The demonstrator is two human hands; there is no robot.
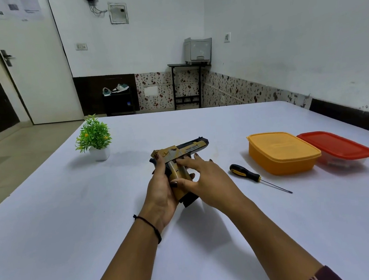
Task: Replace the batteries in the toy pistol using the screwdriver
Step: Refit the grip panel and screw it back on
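Note:
A gold and black toy pistol (186,149) is held above the middle of the white table, barrel pointing right and away, grip toward me. My left hand (161,191) grips its handle from the left side. My right hand (204,178) lies against the right side of the handle, fingers stretched out onto the frame near the trigger and thumb on the grip. A screwdriver (252,176) with a black and yellow handle lies on the table to the right of my hands, its thin shaft pointing right and toward me. No batteries are in sight.
An orange lidded box (283,153) and a red-lidded clear box (340,148) stand side by side at the right. A small potted plant (95,138) stands at the far left of the table (74,216). A wall runs along the right.

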